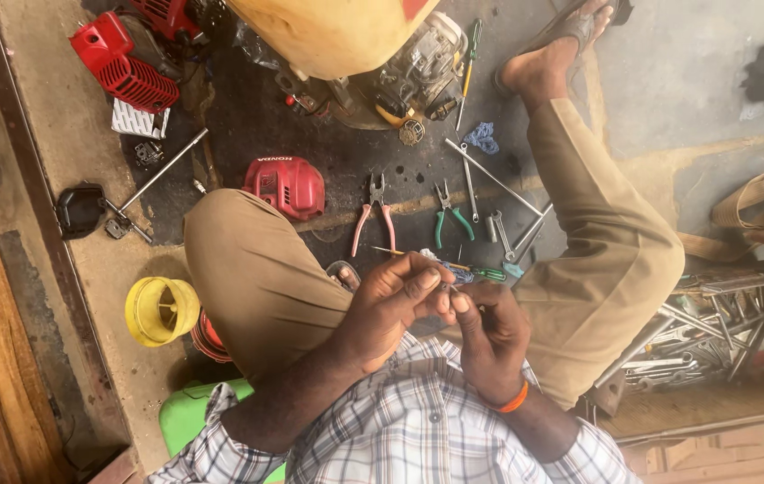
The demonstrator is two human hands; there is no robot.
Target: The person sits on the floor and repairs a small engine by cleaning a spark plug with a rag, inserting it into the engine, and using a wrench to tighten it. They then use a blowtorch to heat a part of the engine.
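My left hand and my right hand, which has an orange band at the wrist, meet fingertip to fingertip above my lap. Together they pinch a small part that is too small to identify. Just beyond the fingers, on the dark oily floor, lies a screwdriver with a blue and green handle. My knees in tan trousers spread to the left and right.
On the floor ahead lie red-handled pliers, green-handled pliers, long rods and small wrenches. A small engine stands at the top, with red covers and a yellow funnel-like part left. Several spanners are piled right.
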